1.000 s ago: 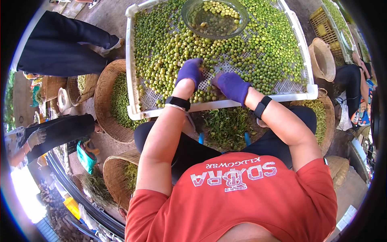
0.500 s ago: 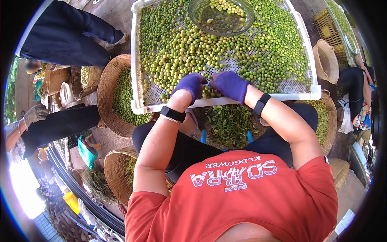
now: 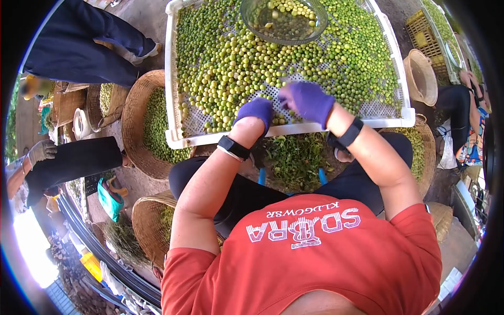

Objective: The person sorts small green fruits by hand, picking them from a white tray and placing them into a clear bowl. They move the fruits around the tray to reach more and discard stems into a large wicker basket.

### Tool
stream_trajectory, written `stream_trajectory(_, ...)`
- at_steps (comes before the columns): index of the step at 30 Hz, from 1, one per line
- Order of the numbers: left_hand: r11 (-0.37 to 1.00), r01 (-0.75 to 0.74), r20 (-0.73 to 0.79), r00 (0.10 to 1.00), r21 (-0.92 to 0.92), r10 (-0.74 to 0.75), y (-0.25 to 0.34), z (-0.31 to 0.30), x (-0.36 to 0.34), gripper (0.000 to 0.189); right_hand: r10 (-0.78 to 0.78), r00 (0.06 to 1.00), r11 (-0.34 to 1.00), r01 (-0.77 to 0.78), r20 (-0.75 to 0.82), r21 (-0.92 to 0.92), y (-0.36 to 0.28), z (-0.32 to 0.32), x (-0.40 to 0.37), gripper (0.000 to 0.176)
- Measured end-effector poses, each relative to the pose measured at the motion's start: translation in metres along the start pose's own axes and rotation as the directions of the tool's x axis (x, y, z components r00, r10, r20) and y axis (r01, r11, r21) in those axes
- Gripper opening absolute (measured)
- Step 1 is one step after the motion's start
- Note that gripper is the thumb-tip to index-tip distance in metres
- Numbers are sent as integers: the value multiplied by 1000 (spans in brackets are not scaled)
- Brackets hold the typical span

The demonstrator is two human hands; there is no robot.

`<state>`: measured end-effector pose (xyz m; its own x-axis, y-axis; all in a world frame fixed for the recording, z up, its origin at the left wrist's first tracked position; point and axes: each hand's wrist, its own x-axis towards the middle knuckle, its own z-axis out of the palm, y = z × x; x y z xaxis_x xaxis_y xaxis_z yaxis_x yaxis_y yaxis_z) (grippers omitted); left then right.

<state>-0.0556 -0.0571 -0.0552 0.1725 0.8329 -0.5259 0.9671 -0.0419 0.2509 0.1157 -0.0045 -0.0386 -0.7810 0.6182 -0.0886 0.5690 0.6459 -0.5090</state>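
Observation:
Small round green fruits cover much of a white perforated tray in front of me. My left hand, in a purple glove, is curled low over the tray's near edge. Its fingertips are hidden, so what it holds, if anything, does not show. To its right, my right hand, gloved the same way, hovers above the near middle of the tray. Its bent fingers are smeared by motion beside the fruits. At the tray's far side a clear glass bowl contains paler fruits and liquid.
Left of the tray stands a wicker basket of green fruits; another basket is at right. A beige bucket and a yellow crate lie beyond. Cut leaves lie below the tray. Other people are on both sides.
My right hand has lifted a little and turned, moving apart from my left hand. My left hand stays near the tray's edge, lower and more curled. The whole view has shifted slightly.

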Motion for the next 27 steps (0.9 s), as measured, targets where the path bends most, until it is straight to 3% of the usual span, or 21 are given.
stream_trajectory(1, 999, 39, 57, 998, -32, -37, 1, -5, 1, 21, 52, 995, 998, -54, 89, 21, -8, 9, -8, 16)
stream_trajectory(2, 998, 51, 122, 991, -21, -48, 4, -17, -3, 27, 22, 998, 1000, -21, 61, -22, -18, 16, -13, 17)
stream_trajectory(4, 999, 40, 134, 990, -26, -37, 3, -20, -6, 34, 76, 990, 997, -79, 119, 19, -24, 29, -14, 17)
stream_trajectory(7, 995, 81, 93, 993, -57, -75, -2, -15, -3, 39, 55, 996, 998, -56, 70, 9, -18, 37, -11, 18)
stream_trajectory(10, 933, 110, -49, 990, -344, -135, -24, -12, 0, 38, 57, 994, 990, -44, 91, -136, -21, 32, -5, 19)
stream_trajectory(11, 758, 187, 57, 979, -625, -195, -34, -19, -1, 34, 35, 996, 983, -20, 82, -180, -19, 34, -4, 20)
stream_trajectory(12, 611, 159, 48, 980, -776, -195, -46, -18, 4, 30, 56, 995, 988, -43, 83, -150, -21, 33, -5, 18)
stream_trajectory(14, 815, -60, -140, 990, -577, -26, -71, -21, 2, 28, 97, 992, 992, -89, 86, -93, -26, 32, -5, 15)
stream_trajectory(15, 645, 152, 12, 976, -749, -216, -58, -32, -9, 29, 87, 993, 993, -80, 84, -91, -25, 32, -5, 15)
stream_trajectory(18, 859, 179, 147, 982, -479, -122, -43, -33, -19, 32, 68, 995, 992, -60, 69, -114, -17, 41, -3, 14)
stream_trajectory(19, 876, 196, 268, 960, -440, -81, -38, -29, -19, 39, 70, 996, 988, -62, 56, -141, -15, 46, -1, 14)
stream_trajectory(20, 972, 42, 234, 972, -232, 14, -33, -25, -19, 43, 74, 996, 983, -66, 43, -169, -15, 45, 0, 14)
stream_trajectory(23, 987, 18, 188, 982, -160, 12, -19, -13, -17, 34, 75, 995, 978, -61, 63, -198, -15, 39, -1, 13)
stream_trajectory(26, 989, -74, 176, 980, -125, 95, -18, -5, -8, 28, 111, 994, 993, -111, -2, -39, 13, 23, 6, 12)
stream_trajectory(27, 991, -99, 165, 980, -91, 114, -16, -5, -9, 22, 116, 986, 982, -95, -123, 163, 24, 8, 4, 11)
